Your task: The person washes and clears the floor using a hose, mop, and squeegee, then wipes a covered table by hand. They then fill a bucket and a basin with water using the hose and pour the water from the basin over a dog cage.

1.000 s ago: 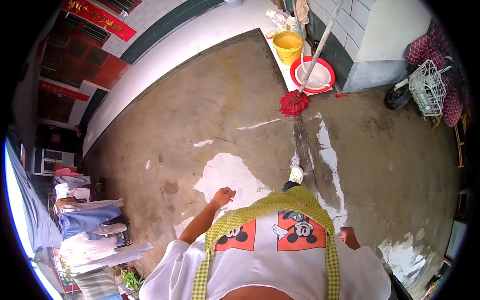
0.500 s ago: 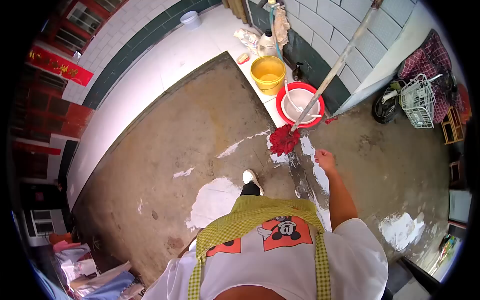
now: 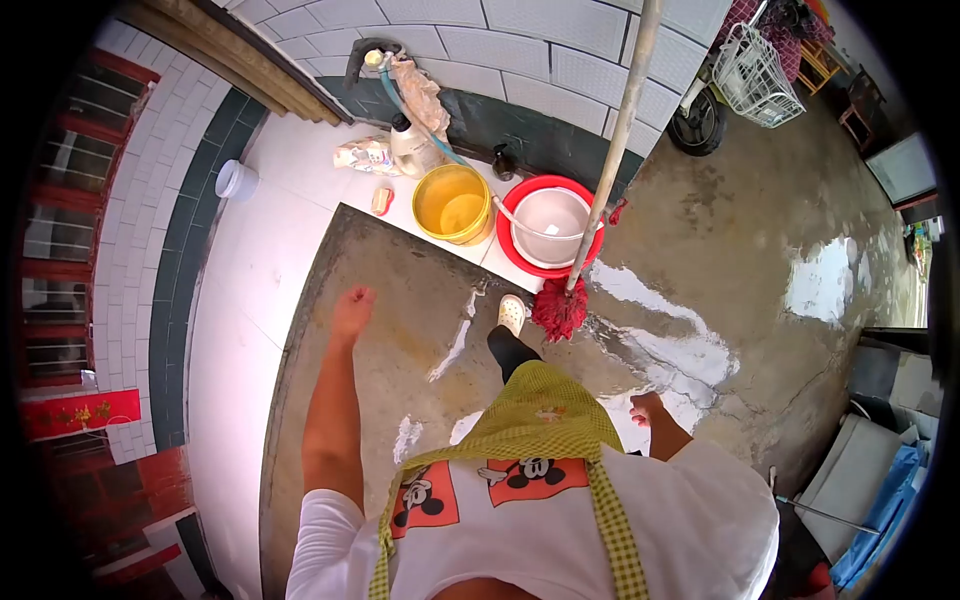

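Note:
My left hand (image 3: 352, 311) is stretched forward over the wet floor, its fingers loosely curled with nothing in them. Nearer my body on the right, my right hand (image 3: 647, 408) hangs low, fingers curled and empty. Neither hand touches anything. Ahead, a mop with a red head (image 3: 560, 309) stands on the floor, its long handle (image 3: 622, 125) leaning up against the tiled wall. Beside it a white basin (image 3: 549, 226) sits in a red basin (image 3: 510, 243). To their left is a yellow bucket (image 3: 454, 205), with a hose end lying between it and the basins.
A white jug (image 3: 412, 150), a dark pump bottle (image 3: 503, 162) and a soap bar (image 3: 381, 201) stand along the wall. A pale bucket (image 3: 237, 181) is farther left. The raised white tile ledge (image 3: 235, 350) borders the floor. A bike with a basket (image 3: 755, 78) stands at upper right.
The view has turned and come closer to the wall, bucket and basins. My left hand has swung forward into view, and my right hand has dropped back. One shoe is now near the mop head.

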Demonstrator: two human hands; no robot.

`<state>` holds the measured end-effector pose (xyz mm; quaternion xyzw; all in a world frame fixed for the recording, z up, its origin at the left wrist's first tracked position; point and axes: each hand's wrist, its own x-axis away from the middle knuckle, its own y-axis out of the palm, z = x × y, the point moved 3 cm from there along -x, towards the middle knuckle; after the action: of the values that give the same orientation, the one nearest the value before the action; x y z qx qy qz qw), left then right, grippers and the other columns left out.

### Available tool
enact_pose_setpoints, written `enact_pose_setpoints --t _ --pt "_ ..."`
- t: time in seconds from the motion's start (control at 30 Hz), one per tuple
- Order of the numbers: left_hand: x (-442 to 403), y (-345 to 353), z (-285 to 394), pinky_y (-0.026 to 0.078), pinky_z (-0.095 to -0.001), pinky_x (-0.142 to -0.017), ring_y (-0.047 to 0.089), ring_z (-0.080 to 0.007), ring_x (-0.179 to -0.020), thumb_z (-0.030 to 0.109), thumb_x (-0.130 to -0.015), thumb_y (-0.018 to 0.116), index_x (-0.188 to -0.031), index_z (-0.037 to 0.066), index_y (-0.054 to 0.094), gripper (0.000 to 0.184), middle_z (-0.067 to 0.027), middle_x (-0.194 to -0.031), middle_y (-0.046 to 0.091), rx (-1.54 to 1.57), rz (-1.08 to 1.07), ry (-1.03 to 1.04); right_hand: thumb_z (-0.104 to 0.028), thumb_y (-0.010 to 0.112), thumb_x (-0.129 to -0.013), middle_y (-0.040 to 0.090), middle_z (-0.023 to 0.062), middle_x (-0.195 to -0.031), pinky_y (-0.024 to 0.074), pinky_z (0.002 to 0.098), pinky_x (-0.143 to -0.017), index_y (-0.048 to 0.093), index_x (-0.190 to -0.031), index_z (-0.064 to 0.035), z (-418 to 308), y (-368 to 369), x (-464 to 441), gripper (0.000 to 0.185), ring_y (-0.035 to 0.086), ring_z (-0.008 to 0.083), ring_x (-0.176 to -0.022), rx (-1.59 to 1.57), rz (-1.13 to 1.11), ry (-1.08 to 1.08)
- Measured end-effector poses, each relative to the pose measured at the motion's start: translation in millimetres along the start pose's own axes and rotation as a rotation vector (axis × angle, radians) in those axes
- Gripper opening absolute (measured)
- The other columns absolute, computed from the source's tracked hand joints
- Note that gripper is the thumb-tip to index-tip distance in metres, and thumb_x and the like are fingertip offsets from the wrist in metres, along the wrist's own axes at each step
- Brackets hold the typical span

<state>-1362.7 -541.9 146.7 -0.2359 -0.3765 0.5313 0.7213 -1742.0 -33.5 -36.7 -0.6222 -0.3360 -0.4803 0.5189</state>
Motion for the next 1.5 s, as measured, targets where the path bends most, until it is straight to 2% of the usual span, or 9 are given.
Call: enact_pose_setpoints --t 0.33,0.5,0.73,0.87,0.93,1.03,1.27,1.37,1.5 --pt "-147 69 -56 0.043 -0.0277 -0.062 0.055 -0.0136 -0.069 0.022 -0.075 0.058 -0.082 0.005 0.058 0.018 -0.0064 -0.075 0.06 0.005 -0.47 -0.365 -0.034 0.053 -0.078 0.061 0.0006 -0.076 0.0413 0.0302 -0.052 0.055 -0.094 -0.0127 -325 143 -68 0.026 0.057 0.0121 -0.064 -0.626 -0.33 -0.166" --pt "-235 121 -140 0.045 -0.0315 -0.071 0.057 -0.02 -0.076 0.025 -0.074 0.06 -0.094 0.005 0.057 0.029 -0.0085 -0.083 0.062 -0.468 -0.522 0.113 -0.035 0.051 -0.083 0.054 0.0122 -0.108 0.0443 0.0368 -0.067 0.041 -0.121 -0.0105 -427 167 -116 0.046 0.055 0.0239 -0.089 -1.006 -0.337 -0.103" --pt "-310 152 -97 0.045 -0.0275 -0.071 0.056 -0.0171 -0.078 0.015 -0.077 0.06 -0.105 0.005 0.051 0.031 -0.0085 -0.091 0.059 -0.232 -0.457 0.045 -0.041 0.048 -0.083 -0.004 0.0107 -0.143 0.0164 0.0491 -0.102 0.003 -0.137 -0.0181 -491 180 -245 0.074 0.003 0.0301 -0.131 -1.593 -0.164 0.051" --pt "-326 121 -84 0.043 -0.0219 -0.069 0.052 -0.0094 -0.079 0.007 -0.081 0.055 -0.103 0.005 0.052 0.022 -0.0029 -0.087 0.056 -0.126 -0.47 0.073 -0.041 0.041 -0.085 0.031 0.0116 -0.129 0.0238 0.0506 -0.098 0.028 -0.127 -0.0061 -502 189 -310 0.056 0.032 0.0266 -0.12 -1.855 -0.115 -0.072" --pt "-333 101 -84 0.042 -0.0197 -0.069 0.05 -0.0064 -0.078 0.006 -0.083 0.053 -0.102 0.004 0.052 0.019 -0.0002 -0.087 0.055 -0.141 -0.489 0.043 -0.035 0.041 -0.085 0.046 0.0161 -0.106 0.0462 0.0432 -0.076 0.033 -0.12 -0.0012 -493 191 -315 0.049 0.054 0.0249 -0.089 -1.738 0.226 0.004" --pt "-349 63 -46 0.041 -0.0199 -0.068 0.051 -0.0074 -0.076 0.005 -0.083 0.052 -0.102 0.002 0.051 0.02 -0.0007 -0.087 0.055 -0.018 -0.385 -0.055 -0.027 0.043 -0.083 0.048 0.0104 -0.067 0.0375 0.0325 -0.038 0.039 -0.101 0.0022 -495 163 -237 0.035 0.049 0.0209 -0.046 -1.643 0.628 -0.047" --pt "-395 -22 167 0.04 -0.029 -0.082 0.043 -0.0191 -0.105 0.009 -0.081 0.054 -0.117 0.003 0.043 0.038 -0.0108 -0.116 0.043 -0.021 0.014 0.767 -0.02 0.048 -0.085 0.046 0.0039 -0.063 0.0381 0.0274 -0.054 0.045 -0.093 -0.0016 -492 145 -19 0.02 0.044 0.0121 -0.058 -1.491 0.318 -0.381" --pt "-410 -25 262 0.037 -0.0368 -0.085 0.04 -0.0266 -0.107 0.013 -0.077 0.059 -0.121 0.009 0.041 0.048 -0.0148 -0.123 0.037 -0.33 0.166 1.155 -0.02 0.047 -0.085 0.053 0.0115 -0.09 0.0384 0.0293 -0.077 0.044 -0.105 0.0035 -476 154 15 0.03 0.049 0.0167 -0.087 -1.216 0.845 -0.548" --pt "-440 -25 310 0.038 -0.0405 -0.084 0.041 -0.0347 -0.104 0.014 -0.073 0.062 -0.121 0.016 0.043 0.051 -0.0159 -0.123 0.036 -0.74 0.054 1.335 -0.017 0.047 -0.085 0.051 0.0064 -0.078 0.0397 0.0256 -0.064 0.045 -0.099 0.002 -472 158 62 0.024 0.049 0.0127 -0.071 -1.367 0.884 -0.605"
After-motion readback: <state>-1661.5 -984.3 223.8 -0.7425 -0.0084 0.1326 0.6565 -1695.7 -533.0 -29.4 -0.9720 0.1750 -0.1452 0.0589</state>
